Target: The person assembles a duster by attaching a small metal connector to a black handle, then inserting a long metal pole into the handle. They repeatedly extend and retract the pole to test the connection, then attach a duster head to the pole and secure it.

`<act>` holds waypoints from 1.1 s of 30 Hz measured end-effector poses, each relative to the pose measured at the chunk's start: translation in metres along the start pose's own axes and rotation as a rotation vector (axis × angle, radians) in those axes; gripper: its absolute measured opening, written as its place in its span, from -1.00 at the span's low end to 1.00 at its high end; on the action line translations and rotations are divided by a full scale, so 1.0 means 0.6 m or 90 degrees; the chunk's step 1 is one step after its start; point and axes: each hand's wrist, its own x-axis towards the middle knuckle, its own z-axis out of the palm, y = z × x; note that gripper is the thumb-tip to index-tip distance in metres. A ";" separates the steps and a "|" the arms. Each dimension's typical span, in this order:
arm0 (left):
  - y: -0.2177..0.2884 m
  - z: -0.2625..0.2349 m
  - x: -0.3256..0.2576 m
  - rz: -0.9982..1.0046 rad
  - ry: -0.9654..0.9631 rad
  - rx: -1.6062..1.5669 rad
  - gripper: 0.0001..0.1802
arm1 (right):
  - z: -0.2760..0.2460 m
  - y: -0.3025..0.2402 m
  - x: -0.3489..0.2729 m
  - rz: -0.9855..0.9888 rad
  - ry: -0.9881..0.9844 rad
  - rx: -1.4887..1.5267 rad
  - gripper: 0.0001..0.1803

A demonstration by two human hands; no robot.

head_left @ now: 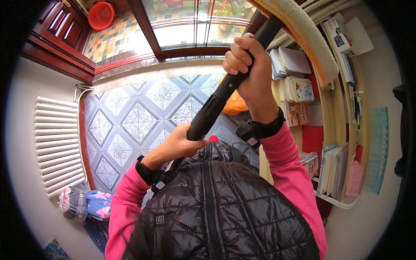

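Note:
My right hand (248,65) is wrapped round the upper part of a thick black pole (222,94). Lower down, my left hand (180,142) grips the same pole near the front of my black quilted vest. The pole slants up to the right, and its top end passes behind or into a yellow-and-white fluffy cloth (310,32). I cannot tell how the two are joined. Part of the lower end shows below my left hand, against the vest. Each wrist carries a black strap with a small device on it.
To the right stands a pale shelf unit (338,130) holding books, papers and folders. On the left wall hangs a white radiator (60,145). Ahead are a dark red door frame (149,32) and a red basin (101,16). An orange bag (235,104) lies on the tiled floor (130,117).

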 end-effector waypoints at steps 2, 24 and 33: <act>0.009 -0.003 -0.008 -0.007 -0.036 -0.035 -0.78 | 0.005 -0.001 0.001 -0.003 -0.068 0.011 -0.74; 0.032 0.004 -0.006 0.008 -0.040 -0.050 -0.81 | 0.031 -0.017 0.018 -0.021 0.088 -0.065 -0.76; 0.035 0.024 -0.002 0.118 0.090 0.058 -0.82 | 0.039 -0.036 0.032 -0.036 0.176 -0.102 -0.75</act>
